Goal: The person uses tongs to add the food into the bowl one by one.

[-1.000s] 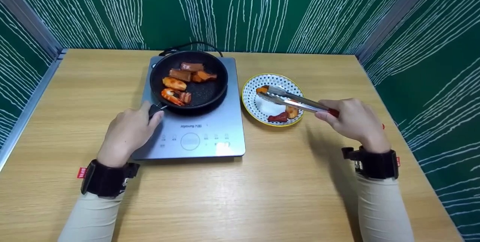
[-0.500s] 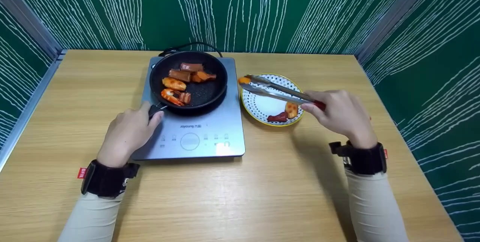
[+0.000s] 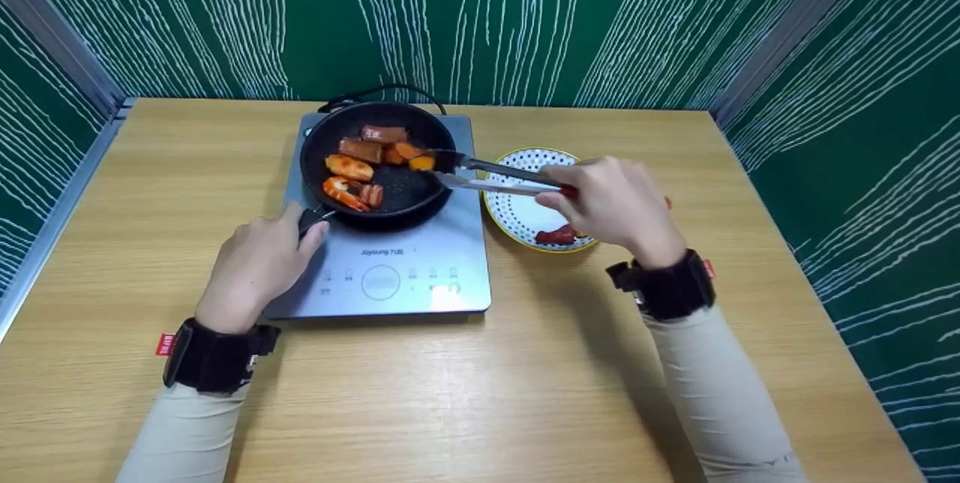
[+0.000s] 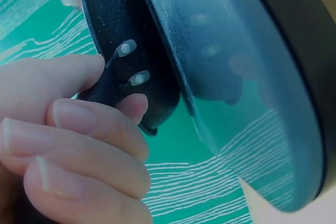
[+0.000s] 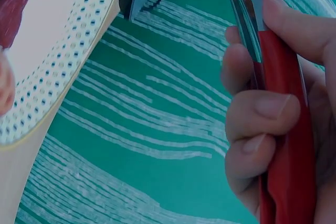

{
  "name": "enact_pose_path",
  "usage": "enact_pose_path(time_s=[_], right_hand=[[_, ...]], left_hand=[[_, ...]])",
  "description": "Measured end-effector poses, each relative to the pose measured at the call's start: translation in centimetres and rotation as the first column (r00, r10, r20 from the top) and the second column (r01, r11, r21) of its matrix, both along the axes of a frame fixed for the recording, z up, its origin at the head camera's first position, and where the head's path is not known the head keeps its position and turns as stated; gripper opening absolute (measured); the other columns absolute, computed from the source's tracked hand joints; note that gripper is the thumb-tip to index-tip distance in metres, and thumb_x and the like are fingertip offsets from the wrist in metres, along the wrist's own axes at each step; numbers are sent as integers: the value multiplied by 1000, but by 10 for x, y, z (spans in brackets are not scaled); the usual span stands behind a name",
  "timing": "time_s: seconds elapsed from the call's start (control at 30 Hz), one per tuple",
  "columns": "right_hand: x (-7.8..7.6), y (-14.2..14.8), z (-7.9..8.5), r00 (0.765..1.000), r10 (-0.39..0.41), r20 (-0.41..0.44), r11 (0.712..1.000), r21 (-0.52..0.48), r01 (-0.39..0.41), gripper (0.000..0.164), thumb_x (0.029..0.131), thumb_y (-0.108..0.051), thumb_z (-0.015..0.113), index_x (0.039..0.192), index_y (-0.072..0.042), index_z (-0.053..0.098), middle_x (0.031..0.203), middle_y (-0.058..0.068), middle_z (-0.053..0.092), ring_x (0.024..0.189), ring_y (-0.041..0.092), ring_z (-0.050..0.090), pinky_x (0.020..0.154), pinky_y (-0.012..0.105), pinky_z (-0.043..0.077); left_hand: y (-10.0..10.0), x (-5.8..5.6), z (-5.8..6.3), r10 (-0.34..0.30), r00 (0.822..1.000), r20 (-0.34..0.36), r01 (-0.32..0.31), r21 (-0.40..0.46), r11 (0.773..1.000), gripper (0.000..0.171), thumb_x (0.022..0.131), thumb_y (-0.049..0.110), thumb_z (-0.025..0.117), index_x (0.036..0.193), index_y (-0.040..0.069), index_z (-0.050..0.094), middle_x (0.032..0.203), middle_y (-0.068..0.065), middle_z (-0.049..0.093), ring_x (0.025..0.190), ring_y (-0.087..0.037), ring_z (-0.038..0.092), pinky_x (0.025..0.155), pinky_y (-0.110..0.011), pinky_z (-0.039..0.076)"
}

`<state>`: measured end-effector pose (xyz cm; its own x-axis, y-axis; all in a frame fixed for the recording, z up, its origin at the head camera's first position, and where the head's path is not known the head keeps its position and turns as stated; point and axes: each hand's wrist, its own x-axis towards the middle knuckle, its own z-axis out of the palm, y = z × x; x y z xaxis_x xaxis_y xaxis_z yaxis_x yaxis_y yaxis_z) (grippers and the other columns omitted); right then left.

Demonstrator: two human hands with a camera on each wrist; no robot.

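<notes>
A black frying pan (image 3: 405, 194) sits on a grey induction cooker (image 3: 442, 258) and holds several pieces of food, among them a shrimp (image 3: 341, 193). My left hand (image 3: 255, 265) grips the pan's black handle (image 4: 123, 85) at its near left. My right hand (image 3: 615, 202) grips metal tongs (image 3: 495, 175) with red grips (image 5: 281, 108). The tong tips pinch an orange food piece (image 3: 421, 163) over the pan's right side. A dotted plate (image 3: 517, 217) with a dark red piece (image 3: 556, 235) lies under the right hand.
The cooker's control panel (image 3: 382, 280) faces me near the table's front. A black cable (image 3: 382, 89) runs behind the pan. Green patterned walls close off the wooden table (image 3: 480, 393) at the back and both sides.
My right hand has carried the tongs and the orange piece leftward, from above the plate to over the pan. The left hand has stayed on the pan handle.
</notes>
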<state>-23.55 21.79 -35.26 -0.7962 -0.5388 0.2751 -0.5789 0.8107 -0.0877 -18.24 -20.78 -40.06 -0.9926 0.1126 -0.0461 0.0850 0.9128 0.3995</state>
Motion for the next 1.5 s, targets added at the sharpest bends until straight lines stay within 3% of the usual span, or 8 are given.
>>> enact_pose_path(time_s=[0.3, 0.57, 1.13, 1.33, 1.5], right_hand=[[-12, -34, 4, 1000, -30, -3, 995, 92, 31, 30, 104, -47, 68, 113, -21, 78, 69, -2, 59, 55, 18, 50, 47, 34, 35], [-21, -54, 5, 999, -29, -34, 988, 151, 34, 25, 103, -44, 69, 94, -21, 71, 67, -1, 56, 59, 22, 54, 49, 40, 41], [-27, -77, 6, 998, -59, 18, 983, 176, 55, 27, 102, -46, 70, 98, -19, 75, 66, 0, 49, 61, 22, 53, 52, 34, 35], [-26, -82, 6, 995, -79, 55, 982, 173, 69, 27, 103, -45, 70, 99, -19, 76, 67, 1, 51, 64, 23, 54, 54, 35, 37], [-25, -82, 6, 996, -79, 37, 983, 166, 72, 25, 102, -44, 70, 96, -21, 76, 69, 0, 57, 65, 23, 57, 55, 41, 44]], left_hand=[[1, 0, 1, 2, 1000, 11, -2, -11, 1000, 42, 112, 42, 50, 117, 1, 54, 78, -11, 44, 72, -32, 55, 62, -39, 32], [0, -1, -1, -8, 1000, -9, 7, -20, 1000, 41, 112, 41, 51, 117, 1, 54, 78, -10, 45, 72, -33, 54, 61, -39, 31], [0, -2, 0, -10, 1000, -11, 9, -15, 1000, 41, 112, 42, 51, 115, 1, 54, 77, -10, 43, 71, -33, 54, 61, -39, 31], [1, -1, 0, -2, 1000, 7, 2, -11, 1000, 41, 112, 43, 50, 116, 2, 54, 79, -11, 45, 73, -33, 54, 63, -40, 32], [0, -1, 0, 1, 1000, 9, -1, -17, 1000, 42, 112, 42, 51, 117, 0, 54, 79, -11, 44, 74, -34, 54, 62, -40, 32]])
